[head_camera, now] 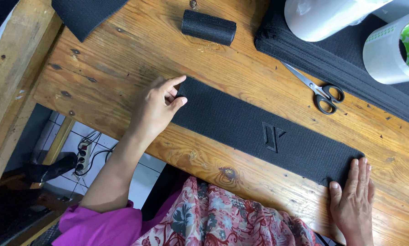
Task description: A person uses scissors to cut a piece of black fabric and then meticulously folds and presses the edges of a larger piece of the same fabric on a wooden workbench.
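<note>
Left hand (156, 107): at 9 o'clock of the view, fingers (175, 82) curled together and pinching the left end of the black strip (259, 132); the thumb lies along the strip's short edge, the index finger over its upper corner.

Right hand (352, 196): at 4 o'clock, fingers (357, 171) straight and side by side, laid flat, palm down; the tips press on the strip's right end, the palm rests on the counter (122, 68).

Black strip: long band of ribbed black fabric, lying flat and stretched between the two hands across the middle of the counter, running from 9 o'clock down toward 4 o'clock. A small raised black emblem (272, 135) sits just past its middle.

Counter: knotted, varnished wooden planks.

Scissors (320, 91): black handles, steel blades closed, at 2 o'clock of the strip, apart from it.

Fabric roll (209, 27): short black cylinder on its side at 12 o'clock.

Stack of black strips (341, 59): thick pile at 1 to 2 o'clock, carrying a white roll (322, 16) and a tape roll (391, 50) with a green and white core.

Black fabric piece (83, 16): at 11 o'clock, overhanging the counter's edge.

Below the counter at 8 o'clock: white power strip (83, 157) with cables on a tiled floor.

Near edge, 6 o'clock: magenta sleeve (99, 225), floral cloth (222, 218).
</note>
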